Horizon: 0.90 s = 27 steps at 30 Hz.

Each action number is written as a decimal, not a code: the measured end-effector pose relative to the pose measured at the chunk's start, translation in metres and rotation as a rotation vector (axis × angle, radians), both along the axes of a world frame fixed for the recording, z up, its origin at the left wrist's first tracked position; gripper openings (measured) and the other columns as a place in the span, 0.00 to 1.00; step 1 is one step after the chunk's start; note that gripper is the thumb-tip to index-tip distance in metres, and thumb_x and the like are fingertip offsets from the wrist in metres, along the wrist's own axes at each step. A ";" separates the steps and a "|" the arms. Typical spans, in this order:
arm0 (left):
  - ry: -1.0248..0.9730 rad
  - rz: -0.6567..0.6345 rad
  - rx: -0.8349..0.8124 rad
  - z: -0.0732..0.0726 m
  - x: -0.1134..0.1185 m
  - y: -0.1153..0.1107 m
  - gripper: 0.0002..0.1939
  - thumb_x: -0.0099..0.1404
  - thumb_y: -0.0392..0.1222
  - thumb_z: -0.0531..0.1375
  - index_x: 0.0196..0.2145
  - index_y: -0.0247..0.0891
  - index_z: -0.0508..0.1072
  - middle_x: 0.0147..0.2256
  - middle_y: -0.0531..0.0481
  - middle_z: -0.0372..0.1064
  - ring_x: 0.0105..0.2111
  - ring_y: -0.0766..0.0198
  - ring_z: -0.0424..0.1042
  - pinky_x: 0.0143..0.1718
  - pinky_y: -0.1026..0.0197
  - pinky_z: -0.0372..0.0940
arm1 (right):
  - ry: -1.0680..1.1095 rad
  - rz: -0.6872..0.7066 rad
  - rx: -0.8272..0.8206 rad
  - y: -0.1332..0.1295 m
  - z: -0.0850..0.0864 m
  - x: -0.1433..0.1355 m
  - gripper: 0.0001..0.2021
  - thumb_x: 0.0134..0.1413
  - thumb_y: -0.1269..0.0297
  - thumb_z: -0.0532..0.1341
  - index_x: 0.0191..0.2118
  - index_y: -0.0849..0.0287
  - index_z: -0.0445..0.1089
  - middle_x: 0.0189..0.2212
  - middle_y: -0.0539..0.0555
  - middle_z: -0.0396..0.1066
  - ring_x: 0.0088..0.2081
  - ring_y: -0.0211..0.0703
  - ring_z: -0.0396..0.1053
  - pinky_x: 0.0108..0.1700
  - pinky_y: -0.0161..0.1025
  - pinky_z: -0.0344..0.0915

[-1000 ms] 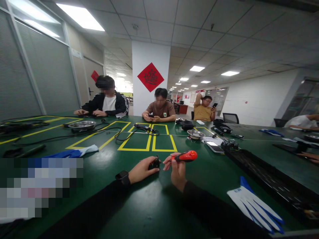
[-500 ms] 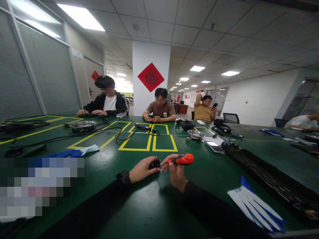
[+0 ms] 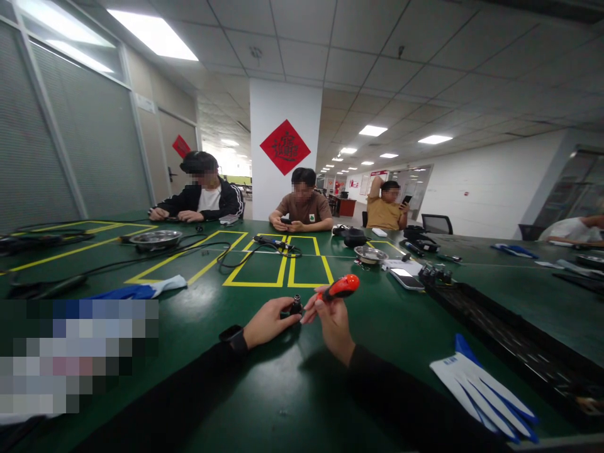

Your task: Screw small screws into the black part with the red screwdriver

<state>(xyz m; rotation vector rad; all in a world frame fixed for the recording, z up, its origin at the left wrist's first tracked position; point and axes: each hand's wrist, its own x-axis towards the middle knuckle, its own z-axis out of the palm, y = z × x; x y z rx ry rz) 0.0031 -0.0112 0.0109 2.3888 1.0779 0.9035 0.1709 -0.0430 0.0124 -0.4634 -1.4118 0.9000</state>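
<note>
My left hand (image 3: pixel 270 322), with a dark band on the wrist, is closed around a small black cylindrical part (image 3: pixel 296 305) with a metallic top, held upright at the table surface. My right hand (image 3: pixel 334 324) grips a red-and-black screwdriver (image 3: pixel 342 288) by its handle. The handle tilts up to the right, and its rounded red end points away from the left hand. The fingertips of my right hand are close beside the black part. The screwdriver's shaft and tip are hidden or too small to make out.
On the green table (image 3: pixel 226 390), a white-and-blue glove (image 3: pixel 476 384) and a long black tray (image 3: pixel 509 340) lie to the right. A phone (image 3: pixel 406 279) and a metal dish (image 3: pixel 371 254) sit farther back. Cables (image 3: pixel 240 251) cross the far side, where several people sit.
The screwdriver's handle end has tilted upward and shifted slightly left in my right hand. My left hand still holds the black part in nearly the same place.
</note>
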 end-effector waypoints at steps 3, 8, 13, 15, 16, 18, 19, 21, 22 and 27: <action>-0.006 0.005 -0.003 -0.001 0.000 0.001 0.13 0.60 0.46 0.55 0.36 0.34 0.71 0.33 0.48 0.70 0.33 0.62 0.68 0.37 0.62 0.62 | 0.025 0.017 -0.029 -0.003 0.004 -0.001 0.13 0.57 0.57 0.53 0.46 0.56 0.57 0.30 0.49 0.67 0.23 0.37 0.70 0.28 0.37 0.68; 0.013 0.023 0.007 0.000 0.000 0.001 0.14 0.60 0.48 0.56 0.35 0.34 0.72 0.32 0.48 0.70 0.32 0.62 0.67 0.36 0.62 0.62 | 0.043 -0.038 -0.043 -0.002 0.002 -0.003 0.12 0.57 0.59 0.52 0.46 0.56 0.57 0.31 0.51 0.68 0.23 0.36 0.70 0.27 0.36 0.68; 0.034 0.058 0.058 0.001 0.003 -0.004 0.14 0.60 0.48 0.55 0.36 0.35 0.71 0.33 0.48 0.70 0.33 0.60 0.68 0.37 0.62 0.61 | 0.112 -0.101 -0.073 0.005 0.001 -0.002 0.10 0.54 0.61 0.57 0.40 0.55 0.56 0.26 0.47 0.69 0.19 0.35 0.68 0.22 0.32 0.65; 0.040 0.075 0.066 0.001 0.006 -0.003 0.13 0.60 0.47 0.55 0.37 0.36 0.71 0.33 0.48 0.70 0.34 0.60 0.68 0.37 0.61 0.61 | 0.130 -0.116 -0.085 0.006 0.004 0.000 0.12 0.54 0.61 0.57 0.43 0.56 0.57 0.26 0.48 0.69 0.20 0.35 0.68 0.22 0.33 0.65; 0.042 0.081 0.066 0.000 0.008 -0.003 0.13 0.60 0.47 0.55 0.37 0.36 0.71 0.34 0.48 0.70 0.34 0.60 0.68 0.37 0.61 0.61 | 0.136 -0.115 -0.088 0.006 0.006 0.001 0.14 0.54 0.61 0.57 0.45 0.56 0.57 0.27 0.48 0.69 0.20 0.35 0.68 0.22 0.33 0.66; 0.040 0.094 0.070 0.000 0.011 -0.001 0.13 0.61 0.46 0.55 0.37 0.36 0.71 0.34 0.48 0.70 0.35 0.59 0.68 0.38 0.61 0.61 | 0.144 -0.110 -0.086 0.005 0.009 0.003 0.15 0.56 0.61 0.55 0.48 0.56 0.57 0.28 0.49 0.69 0.21 0.35 0.68 0.24 0.34 0.66; 0.037 0.096 0.071 0.000 0.013 0.000 0.12 0.61 0.46 0.55 0.37 0.36 0.71 0.34 0.48 0.70 0.35 0.59 0.68 0.38 0.60 0.61 | 0.144 -0.111 -0.083 0.005 0.010 0.004 0.15 0.56 0.60 0.54 0.49 0.56 0.58 0.29 0.49 0.69 0.22 0.35 0.68 0.25 0.34 0.67; 0.032 0.094 0.071 -0.001 0.014 0.001 0.12 0.61 0.46 0.55 0.38 0.37 0.71 0.35 0.47 0.70 0.35 0.59 0.68 0.39 0.60 0.61 | 0.133 -0.131 -0.086 0.006 0.011 0.004 0.15 0.57 0.60 0.53 0.49 0.56 0.59 0.30 0.50 0.68 0.22 0.34 0.68 0.25 0.34 0.66; 0.030 0.094 0.069 -0.001 0.014 0.000 0.13 0.61 0.46 0.55 0.39 0.37 0.70 0.35 0.47 0.70 0.36 0.59 0.68 0.39 0.59 0.61 | 0.120 -0.147 -0.094 0.006 0.011 0.004 0.15 0.57 0.60 0.53 0.49 0.56 0.59 0.30 0.50 0.69 0.21 0.34 0.67 0.24 0.33 0.65; 0.050 0.083 0.058 -0.003 0.010 -0.002 0.13 0.62 0.46 0.53 0.41 0.37 0.68 0.38 0.46 0.69 0.37 0.58 0.68 0.40 0.59 0.61 | 0.097 -0.223 -0.097 0.010 0.008 0.002 0.10 0.51 0.61 0.60 0.38 0.58 0.60 0.31 0.50 0.69 0.17 0.29 0.62 0.17 0.29 0.57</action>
